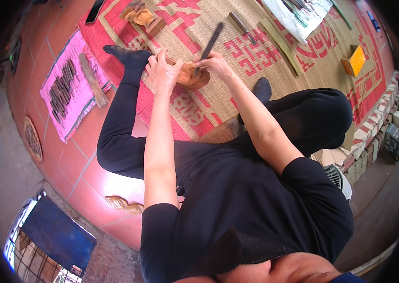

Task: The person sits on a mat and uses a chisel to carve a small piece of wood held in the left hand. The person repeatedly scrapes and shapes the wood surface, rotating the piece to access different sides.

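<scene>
My left hand [162,71] wraps its fingers around one end of a carved piece of brown wood [193,80], which lies low between my legs. My right hand [214,65] is closed on a long, dark, narrow carving tool [214,37]. The tool's upper end points up and away. Its lower end reaches down to the wood; I cannot make out the tip's exact shape or whether it cuts in. Part of the carving is covered by both hands.
A patterned red and tan mat [190,28] bears another carved wooden figure [138,15], a chisel [241,26], a long wooden strip [282,47], a white cloth [310,28] with tools and an orange block [355,60]. Left lies a pink towel [74,115] with several tools and a wooden bar [93,82].
</scene>
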Action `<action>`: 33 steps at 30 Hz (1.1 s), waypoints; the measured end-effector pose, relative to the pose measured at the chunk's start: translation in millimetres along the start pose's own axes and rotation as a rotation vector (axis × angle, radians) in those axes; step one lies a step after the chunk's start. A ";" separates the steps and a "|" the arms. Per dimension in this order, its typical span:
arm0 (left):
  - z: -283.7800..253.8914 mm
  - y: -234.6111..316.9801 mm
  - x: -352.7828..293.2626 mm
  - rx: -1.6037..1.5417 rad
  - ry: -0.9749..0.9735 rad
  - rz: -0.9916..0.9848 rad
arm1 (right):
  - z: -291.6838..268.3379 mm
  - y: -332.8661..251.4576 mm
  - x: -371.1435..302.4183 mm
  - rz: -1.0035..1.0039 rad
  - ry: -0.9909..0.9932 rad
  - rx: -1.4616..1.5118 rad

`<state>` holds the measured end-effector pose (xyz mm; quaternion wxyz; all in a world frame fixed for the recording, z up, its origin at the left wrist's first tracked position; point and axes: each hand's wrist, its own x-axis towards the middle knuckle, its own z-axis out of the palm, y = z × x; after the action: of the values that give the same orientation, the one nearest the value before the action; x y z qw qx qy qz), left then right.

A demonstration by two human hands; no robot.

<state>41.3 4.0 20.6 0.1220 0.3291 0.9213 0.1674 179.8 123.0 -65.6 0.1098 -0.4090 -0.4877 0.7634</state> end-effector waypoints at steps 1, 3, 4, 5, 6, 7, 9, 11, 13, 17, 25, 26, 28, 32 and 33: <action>-0.2 -0.7 1.0 -0.004 0.000 0.010 | 0.2 2.3 1.3 -0.014 -0.059 -0.096; 0.0 0.3 1.6 0.000 -0.002 0.014 | 0.2 6.9 3.5 -0.011 -0.065 -0.118; -0.1 3.2 1.5 0.007 -0.003 0.008 | 0.6 8.3 4.5 0.005 -0.012 -0.046; 0.0 4.9 1.4 0.014 -0.004 0.002 | 0.6 9.6 5.3 0.021 0.040 0.027; 2.0 3.9 0.6 0.018 0.005 0.012 | -0.5 10.9 5.3 0.028 0.083 0.070; 3.7 3.2 -0.5 0.022 0.015 0.020 | -1.8 9.5 3.9 0.034 0.125 0.111; 5.4 1.5 -0.4 0.023 0.020 0.025 | -2.0 7.4 1.9 0.024 0.124 0.119; 2.2 3.4 -1.1 0.016 0.006 0.015 | 0.2 1.3 -2.8 -0.002 0.039 0.047; 0.4 5.9 -1.2 0.029 -0.004 0.000 | 2.2 6.1 -1.4 -0.028 -0.014 -0.016; 1.5 15.2 -2.3 0.086 -0.019 -0.056 | -2.1 10.5 1.9 -0.003 0.178 0.144; -2.8 14.0 -1.5 0.028 -0.031 -0.105 | -0.3 5.8 -2.3 -0.003 0.027 0.023; -2.6 13.2 -1.0 0.023 -0.029 -0.110 | -0.5 7.3 -1.5 0.000 0.087 0.088; -1.3 15.3 -2.8 0.028 -0.035 -0.121 | -3.7 4.8 -4.0 0.009 0.187 0.223; 0.3 12.6 -2.9 0.018 -0.010 -0.146 | -3.2 -0.2 -0.9 0.010 0.227 0.160; 1.4 13.8 -2.4 0.007 -0.019 -0.150 | -2.7 2.3 -0.1 -0.009 0.198 0.106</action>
<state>51.4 12.8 24.9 0.1418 0.2612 0.9428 0.1512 182.3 123.6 -68.0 0.1822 -0.4741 -0.4351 0.7434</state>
